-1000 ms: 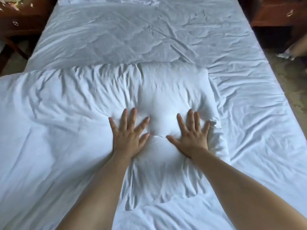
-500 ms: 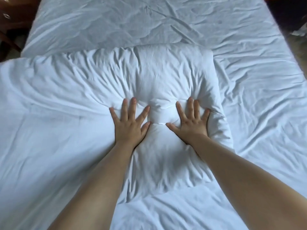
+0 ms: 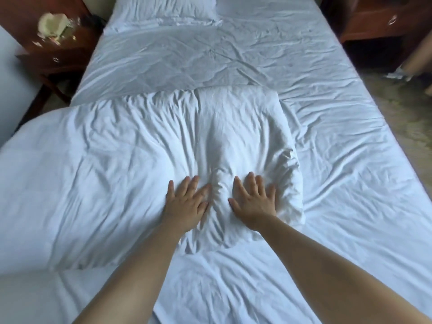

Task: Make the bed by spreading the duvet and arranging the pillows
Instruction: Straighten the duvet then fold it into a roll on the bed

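Now nearer the bed's [image 3: 350, 136] foot, both flat-fingered hands, left [image 3: 185, 204] and right [image 3: 253, 202], press the folded duvet [image 3: 117, 160], still unspread.

Bed [image 3: 350, 141] under folded duvet [image 3: 105, 164], pillow [image 3: 163, 10]

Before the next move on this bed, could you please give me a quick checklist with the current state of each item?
1. Left hand flat on the folded duvet: ok.
2. Right hand flat on it too: ok.
3. Duvet spread over the whole bed: not ok, it lies bunched on the left and middle.
4. Sheet smooth: not ok, wrinkled.
5. Pillow at the far end: ok.
6. Second pillow present: cannot tell.
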Available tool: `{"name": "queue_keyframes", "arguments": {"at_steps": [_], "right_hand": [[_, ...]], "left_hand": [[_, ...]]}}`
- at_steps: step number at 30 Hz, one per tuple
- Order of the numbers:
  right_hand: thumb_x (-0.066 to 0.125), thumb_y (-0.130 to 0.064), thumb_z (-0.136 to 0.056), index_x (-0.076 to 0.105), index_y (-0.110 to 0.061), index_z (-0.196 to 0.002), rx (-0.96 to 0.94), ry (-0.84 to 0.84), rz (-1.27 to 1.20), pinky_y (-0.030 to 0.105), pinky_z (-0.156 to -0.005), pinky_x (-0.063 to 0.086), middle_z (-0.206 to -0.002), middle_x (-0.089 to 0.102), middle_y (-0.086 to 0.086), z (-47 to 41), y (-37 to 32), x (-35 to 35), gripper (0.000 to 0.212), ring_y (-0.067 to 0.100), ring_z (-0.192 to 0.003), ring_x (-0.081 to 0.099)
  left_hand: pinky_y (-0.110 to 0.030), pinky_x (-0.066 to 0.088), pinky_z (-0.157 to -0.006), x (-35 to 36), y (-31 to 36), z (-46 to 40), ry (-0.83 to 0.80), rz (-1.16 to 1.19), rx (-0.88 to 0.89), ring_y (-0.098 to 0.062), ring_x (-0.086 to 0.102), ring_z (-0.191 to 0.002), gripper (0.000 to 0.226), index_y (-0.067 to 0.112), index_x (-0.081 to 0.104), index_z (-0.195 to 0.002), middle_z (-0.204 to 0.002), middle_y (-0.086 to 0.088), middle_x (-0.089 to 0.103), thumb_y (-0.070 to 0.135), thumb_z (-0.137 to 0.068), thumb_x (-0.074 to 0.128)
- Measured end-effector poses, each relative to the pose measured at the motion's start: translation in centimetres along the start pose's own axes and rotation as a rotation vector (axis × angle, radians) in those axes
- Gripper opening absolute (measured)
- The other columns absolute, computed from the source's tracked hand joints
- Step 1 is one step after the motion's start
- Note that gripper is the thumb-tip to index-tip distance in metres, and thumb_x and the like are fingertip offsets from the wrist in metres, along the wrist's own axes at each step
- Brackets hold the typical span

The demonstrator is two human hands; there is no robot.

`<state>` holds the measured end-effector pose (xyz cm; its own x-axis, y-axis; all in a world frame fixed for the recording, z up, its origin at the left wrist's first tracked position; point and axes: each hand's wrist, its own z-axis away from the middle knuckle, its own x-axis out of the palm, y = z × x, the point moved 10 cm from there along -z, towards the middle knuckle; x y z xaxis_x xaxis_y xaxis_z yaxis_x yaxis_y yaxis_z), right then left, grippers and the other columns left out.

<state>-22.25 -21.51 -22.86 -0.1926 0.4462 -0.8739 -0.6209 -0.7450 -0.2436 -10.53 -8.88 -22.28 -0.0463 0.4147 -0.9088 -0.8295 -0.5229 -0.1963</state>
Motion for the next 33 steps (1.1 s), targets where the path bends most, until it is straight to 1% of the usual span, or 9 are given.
{"name": "queue_keyframes", "arguments": {"at_steps": [3, 6, 10, 12, 18, 21, 27, 30, 33], "right_hand": [[0.022, -0.065, -0.093, -0.009, -0.038, -0.15, -0.132, 0.005, 0.008, 0.053, -0.116, -0.009, -0.159, -0.017, 0.005, 0.7, -4.5, -1.7, 0.07, 0.024, -0.147, -0.014], [0.023, -0.066, -0.092, -0.01, -0.038, -0.15, -0.204, -0.017, 0.059, 0.052, -0.116, -0.01, -0.159, -0.02, 0.004, 1.3, -9.3, -1.7, 0.072, 0.026, -0.146, -0.019], [0.025, -0.065, -0.093, -0.011, -0.037, -0.15, -0.246, -0.008, 0.096, 0.054, -0.115, -0.012, -0.159, -0.016, 0.001, 1.2, -14.4, -1.9, 0.073, 0.024, -0.147, -0.016], [0.024, -0.066, -0.093, -0.012, -0.037, -0.15, -0.262, -0.008, 0.118, 0.053, -0.116, -0.011, -0.159, -0.017, 0.001, 1.1, -16.5, -2.2, 0.073, 0.023, -0.147, -0.016], [0.025, -0.054, -0.098, -0.009, -0.035, -0.151, -0.258, 0.022, 0.107, 0.053, -0.116, -0.009, -0.16, -0.015, 0.001, -0.4, -22.9, -4.5, 0.066, 0.023, -0.147, -0.014], [0.026, -0.049, -0.1, -0.008, -0.034, -0.152, -0.26, 0.051, 0.088, 0.052, -0.116, -0.009, -0.16, -0.016, 0.001, -2.4, -26.2, -5.9, 0.063, 0.022, -0.147, -0.015], [0.02, -0.068, -0.091, -0.016, -0.04, -0.148, -0.278, 0.023, 0.087, 0.057, -0.112, -0.015, -0.154, -0.03, -0.005, -6.8, -31.3, -2.7, 0.073, 0.023, -0.143, -0.027], [0.014, -0.07, -0.088, -0.026, -0.041, -0.143, -0.293, 0.044, 0.118, 0.057, -0.108, -0.024, -0.145, -0.042, -0.006, -7.3, -31.1, 1.1, 0.073, 0.023, -0.137, -0.038], [0.015, -0.07, -0.087, -0.028, -0.042, -0.14, -0.328, 0.052, 0.101, 0.054, -0.103, -0.032, -0.138, -0.05, -0.007, -8.6, -31.2, 3.8, 0.073, 0.023, -0.132, -0.044]], "left_hand": [[-0.052, -0.001, -0.111, -2.2, -3.5, 1.8, 0.062, -0.07, 0.018, -0.022, 0.019, -0.146, 0.077, 0.035, 0.025, -0.149, -0.157, 0.002, 0.019, 0.051, -0.081, -0.01], [-0.056, 0.019, -0.102, -3.9, -6.8, 4.0, 0.043, -0.125, -0.053, -0.019, 0.045, -0.133, 0.06, 0.034, 0.058, -0.129, -0.141, 0.001, 0.051, 0.047, -0.089, 0.017], [-0.059, -0.003, -0.111, -3.9, -10.5, 5.3, 0.019, -0.096, -0.058, -0.015, -0.006, -0.148, 0.055, 0.035, 0.007, -0.151, -0.161, 0.004, -0.005, 0.048, -0.098, 0.006], [-0.059, -0.003, -0.113, -4.6, -12.4, 5.6, 0.018, -0.061, -0.086, -0.016, -0.012, -0.147, 0.053, 0.034, -0.001, -0.151, -0.16, 0.005, -0.011, 0.046, -0.101, 0.011], [-0.055, -0.006, -0.115, -6.1, -20.4, 5.4, 0.092, 0.062, -0.193, -0.013, -0.013, -0.146, 0.055, 0.03, -0.003, -0.152, -0.16, 0.007, -0.01, 0.044, -0.101, 0.008], [-0.062, -0.009, -0.111, -6.4, -26.1, 4.3, 0.098, 0.057, -0.273, -0.017, -0.018, -0.146, 0.056, 0.035, 0.0, -0.152, -0.159, 0.008, -0.013, 0.05, -0.099, 0.007], [-0.068, 0.0, -0.109, -2.2, -31.6, 2.1, 0.124, 0.263, -0.388, -0.031, -0.017, -0.145, 0.06, 0.045, -0.013, -0.146, -0.158, 0.004, -0.02, 0.063, -0.093, 0.006], [-0.063, 0.001, -0.111, 1.3, -31.4, 2.3, 0.185, 0.297, -0.388, -0.028, -0.015, -0.146, 0.06, 0.041, -0.017, -0.146, -0.158, 0.003, -0.021, 0.059, -0.095, 0.008], [-0.046, 0.005, -0.117, 5.0, -33.3, 2.5, 0.282, 0.496, -0.475, -0.019, 0.0, -0.148, 0.074, 0.022, 0.002, -0.152, -0.16, -0.002, -0.004, 0.059, -0.089, 0.007]]}}
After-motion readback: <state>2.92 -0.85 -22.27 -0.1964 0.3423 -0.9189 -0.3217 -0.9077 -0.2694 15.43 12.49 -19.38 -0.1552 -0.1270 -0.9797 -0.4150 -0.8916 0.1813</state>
